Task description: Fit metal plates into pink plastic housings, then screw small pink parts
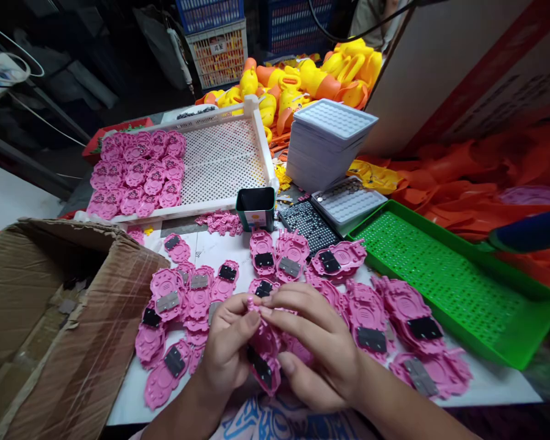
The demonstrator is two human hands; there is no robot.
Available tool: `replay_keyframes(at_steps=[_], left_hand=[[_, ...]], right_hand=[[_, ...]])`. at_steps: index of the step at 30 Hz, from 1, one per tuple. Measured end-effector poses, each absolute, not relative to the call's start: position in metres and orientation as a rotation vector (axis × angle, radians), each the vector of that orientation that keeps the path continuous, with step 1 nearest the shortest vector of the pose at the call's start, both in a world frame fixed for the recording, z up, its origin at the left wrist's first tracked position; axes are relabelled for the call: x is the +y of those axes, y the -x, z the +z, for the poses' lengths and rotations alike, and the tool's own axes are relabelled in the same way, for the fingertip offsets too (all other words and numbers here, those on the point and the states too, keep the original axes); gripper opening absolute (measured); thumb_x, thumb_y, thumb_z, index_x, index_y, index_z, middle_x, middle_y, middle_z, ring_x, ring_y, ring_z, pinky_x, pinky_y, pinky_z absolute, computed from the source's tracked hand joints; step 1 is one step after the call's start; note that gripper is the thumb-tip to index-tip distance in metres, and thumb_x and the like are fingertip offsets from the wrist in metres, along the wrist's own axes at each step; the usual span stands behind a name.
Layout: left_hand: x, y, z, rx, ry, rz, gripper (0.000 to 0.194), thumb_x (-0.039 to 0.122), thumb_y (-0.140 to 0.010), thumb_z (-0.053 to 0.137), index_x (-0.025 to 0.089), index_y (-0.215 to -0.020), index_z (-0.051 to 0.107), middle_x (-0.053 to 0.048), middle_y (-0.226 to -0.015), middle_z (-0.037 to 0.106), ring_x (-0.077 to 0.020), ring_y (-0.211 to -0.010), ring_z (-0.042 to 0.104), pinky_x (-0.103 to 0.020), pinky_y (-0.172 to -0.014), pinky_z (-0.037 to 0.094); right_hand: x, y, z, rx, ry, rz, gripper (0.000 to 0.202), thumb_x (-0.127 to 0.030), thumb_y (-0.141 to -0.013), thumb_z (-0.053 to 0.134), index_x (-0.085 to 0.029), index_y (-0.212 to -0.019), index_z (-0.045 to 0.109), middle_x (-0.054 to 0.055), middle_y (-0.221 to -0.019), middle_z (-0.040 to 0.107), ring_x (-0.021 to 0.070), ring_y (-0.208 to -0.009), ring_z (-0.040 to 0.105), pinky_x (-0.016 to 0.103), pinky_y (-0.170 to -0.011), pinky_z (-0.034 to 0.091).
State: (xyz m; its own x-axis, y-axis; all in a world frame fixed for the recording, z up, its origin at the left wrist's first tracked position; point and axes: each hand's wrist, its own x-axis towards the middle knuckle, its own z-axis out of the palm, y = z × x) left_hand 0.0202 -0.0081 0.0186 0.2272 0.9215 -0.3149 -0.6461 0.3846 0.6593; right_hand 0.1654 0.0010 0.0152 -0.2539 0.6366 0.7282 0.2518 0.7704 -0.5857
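Holding pink shell (266, 348) w/ both hands above tabletop's (128, 397) near edge: L hand (227, 345) pinches peg (250, 304) end; R hand (321, 342) grips opp. side. Step: prob. peg-end adj.; next move calls for steady L pinch, precise R fingertip ctrl.

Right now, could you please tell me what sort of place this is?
Probably a toy assembly workshop, judging by matching pink plastic shells, piled yellow and orange parts, and stacked crates.
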Motion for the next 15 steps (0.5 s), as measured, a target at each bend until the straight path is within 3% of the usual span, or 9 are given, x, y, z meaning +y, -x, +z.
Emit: replay_keyframes(at_steps=[5,9,15], left_hand=[[-0.0085,-0.0162,0.0181,0.604,-0.402,1.07,0.013,0.025,-0.073,0.075,0.014,-0.079,0.072,-0.001,-0.057,0.063,-0.0043,-0.046,0.056,-0.008,-0.045,0.043],[-0.0107,-0.0134,0.0151,0.526,-0.425,1.058,0.011,0.026,-0.078,0.07,0.017,-0.083,0.071,-0.002,-0.053,0.064,-0.0066,-0.04,0.056,-0.01,-0.04,0.043],[-0.0055,-0.021,0.0201,0.747,-0.437,1.109,0.021,0.027,-0.064,0.082,0.013,-0.074,0.07,0.0,-0.059,0.063,-0.0053,-0.047,0.055,-0.011,-0.047,0.045]], right_hand=[[0.002,-0.1668,0.0175,-1.828,0.641,0.453,0.032,-0.028,-0.091,0.042,-0.011,-0.113,0.058,0.013,-0.098,0.065,0.0194,-0.094,0.061,0.037,-0.081,0.053],[0.0019,-0.1655,0.0182,-1.814,0.636,0.465,0.029,-0.025,-0.091,0.041,-0.01,-0.109,0.059,0.012,-0.096,0.064,0.0177,-0.093,0.061,0.035,-0.082,0.053],[0.0011,-0.1624,0.0116,-1.815,0.639,0.337,0.03,-0.025,-0.089,0.046,-0.009,-0.112,0.057,0.014,-0.098,0.063,0.02,-0.095,0.06,0.038,-0.082,0.053]])
